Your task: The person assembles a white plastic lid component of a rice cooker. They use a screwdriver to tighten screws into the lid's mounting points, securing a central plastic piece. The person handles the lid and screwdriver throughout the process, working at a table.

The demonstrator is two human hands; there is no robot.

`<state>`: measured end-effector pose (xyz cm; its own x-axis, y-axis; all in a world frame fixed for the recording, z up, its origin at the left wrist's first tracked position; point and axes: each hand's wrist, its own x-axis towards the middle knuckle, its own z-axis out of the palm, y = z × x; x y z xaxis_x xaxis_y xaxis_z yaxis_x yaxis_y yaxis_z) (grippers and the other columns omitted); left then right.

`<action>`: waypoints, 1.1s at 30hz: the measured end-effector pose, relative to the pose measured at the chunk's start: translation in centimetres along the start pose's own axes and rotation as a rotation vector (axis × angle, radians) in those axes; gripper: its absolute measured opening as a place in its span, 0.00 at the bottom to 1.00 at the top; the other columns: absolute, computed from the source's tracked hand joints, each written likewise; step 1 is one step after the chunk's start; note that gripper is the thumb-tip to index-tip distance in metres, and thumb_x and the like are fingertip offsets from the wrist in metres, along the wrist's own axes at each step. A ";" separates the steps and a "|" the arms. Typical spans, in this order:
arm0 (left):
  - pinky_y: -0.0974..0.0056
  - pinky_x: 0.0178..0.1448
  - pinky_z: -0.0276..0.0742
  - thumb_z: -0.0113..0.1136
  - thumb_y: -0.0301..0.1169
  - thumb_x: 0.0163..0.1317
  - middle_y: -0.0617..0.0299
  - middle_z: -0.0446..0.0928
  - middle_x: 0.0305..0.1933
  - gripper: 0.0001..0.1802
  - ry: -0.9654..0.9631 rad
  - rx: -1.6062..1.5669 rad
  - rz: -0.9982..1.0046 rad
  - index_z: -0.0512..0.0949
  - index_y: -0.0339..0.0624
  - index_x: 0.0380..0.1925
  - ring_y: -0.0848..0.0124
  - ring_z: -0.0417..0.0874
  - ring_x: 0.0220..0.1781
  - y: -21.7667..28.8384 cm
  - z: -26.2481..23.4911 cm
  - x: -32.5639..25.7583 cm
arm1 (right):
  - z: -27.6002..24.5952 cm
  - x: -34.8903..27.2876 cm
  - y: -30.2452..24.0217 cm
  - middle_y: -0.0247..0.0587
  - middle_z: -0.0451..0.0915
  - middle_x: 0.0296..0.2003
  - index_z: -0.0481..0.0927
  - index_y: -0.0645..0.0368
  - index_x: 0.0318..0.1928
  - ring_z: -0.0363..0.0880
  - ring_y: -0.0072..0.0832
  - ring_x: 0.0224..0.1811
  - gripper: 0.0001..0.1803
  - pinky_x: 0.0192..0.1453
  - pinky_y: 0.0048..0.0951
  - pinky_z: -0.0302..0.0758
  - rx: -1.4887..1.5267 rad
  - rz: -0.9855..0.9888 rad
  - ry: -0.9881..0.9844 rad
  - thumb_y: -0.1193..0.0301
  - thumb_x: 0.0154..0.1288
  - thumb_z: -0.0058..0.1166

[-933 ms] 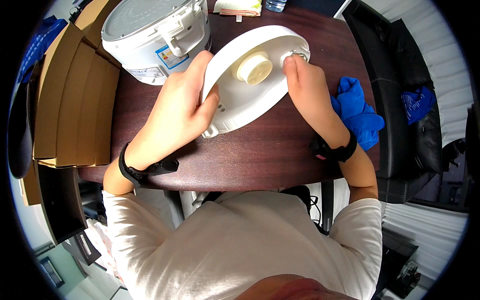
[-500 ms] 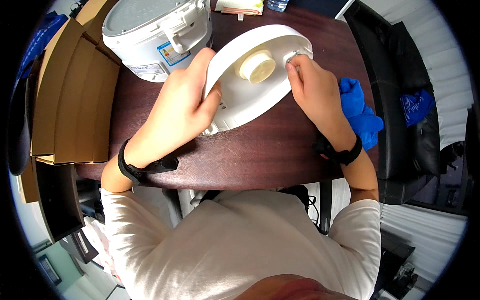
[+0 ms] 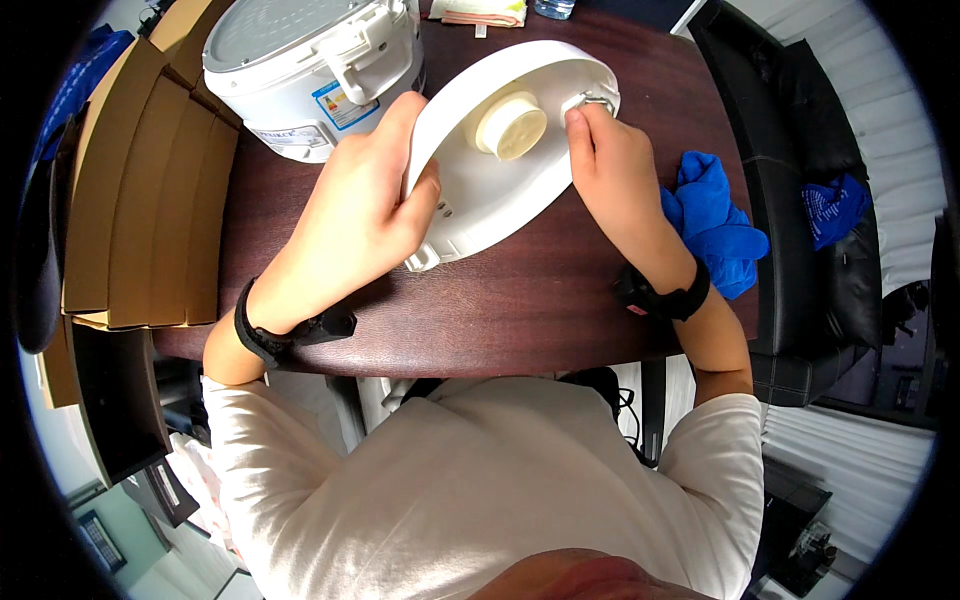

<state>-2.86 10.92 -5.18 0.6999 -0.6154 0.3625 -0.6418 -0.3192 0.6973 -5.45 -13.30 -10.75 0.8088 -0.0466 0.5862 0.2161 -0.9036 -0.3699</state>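
My left hand (image 3: 375,190) grips the near left rim of a white rice cooker lid cover (image 3: 555,190), thumb inside and fingers around the outside. The cover is tilted, its hollow inner side toward me, with a cream round cup-like part (image 3: 512,125) sticking out of its middle. At the cover's far right end, my right hand (image 3: 615,155) has thumb and fingers pinched together. A small metallic piece (image 3: 598,102) shows just beyond the fingertips; what exactly they hold is hidden. Behind my left hand stands the white rice cooker (image 3: 310,85), with a grey disc on top.
A crumpled blue cloth (image 3: 725,235) lies right of my right forearm on the dark wooden table (image 3: 540,310). Cardboard boxes (image 3: 150,190) stand along the left edge. At the back are a folded towel (image 3: 478,12) and a clear bottle (image 3: 555,8). A black sofa (image 3: 800,300) is beyond the right edge.
My right hand has shifted slightly left at the cover's end, and more of the metallic piece shows. The cover has moved slightly up and left with my left hand still gripping it.
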 end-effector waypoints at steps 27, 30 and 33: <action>0.51 0.33 0.73 0.50 0.19 0.55 0.40 0.73 0.22 0.10 -0.004 0.025 0.030 0.63 0.33 0.36 0.42 0.79 0.30 -0.1 -0.1 0.0 | 0.0 0.2 -0.5 0.47 0.77 0.21 0.71 0.60 0.33 0.79 0.46 0.22 0.10 0.25 0.40 0.76 -0.180 -0.057 -0.053 0.67 0.69 0.48; 0.51 0.33 0.73 0.50 0.19 0.54 0.40 0.73 0.22 0.10 -0.001 0.025 0.034 0.63 0.33 0.36 0.42 0.79 0.30 -0.2 -0.1 0.0 | 1.0 0.3 -0.2 0.48 0.76 0.18 0.73 0.64 0.35 0.79 0.44 0.20 0.12 0.24 0.38 0.75 -0.001 0.057 0.001 0.66 0.69 0.47; 0.52 0.33 0.73 0.50 0.20 0.55 0.41 0.73 0.22 0.09 0.012 0.015 0.024 0.64 0.33 0.36 0.42 0.79 0.30 -0.5 0.0 0.0 | 0.3 1.2 0.1 0.40 0.70 0.12 0.74 0.67 0.35 0.71 0.31 0.12 0.15 0.18 0.29 0.67 0.506 0.462 -0.224 0.65 0.71 0.46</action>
<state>-2.54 11.09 -5.50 0.6878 -0.6141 0.3869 -0.6632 -0.3150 0.6789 -4.26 -13.31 -10.31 0.9599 -0.2384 0.1474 0.0081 -0.5022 -0.8647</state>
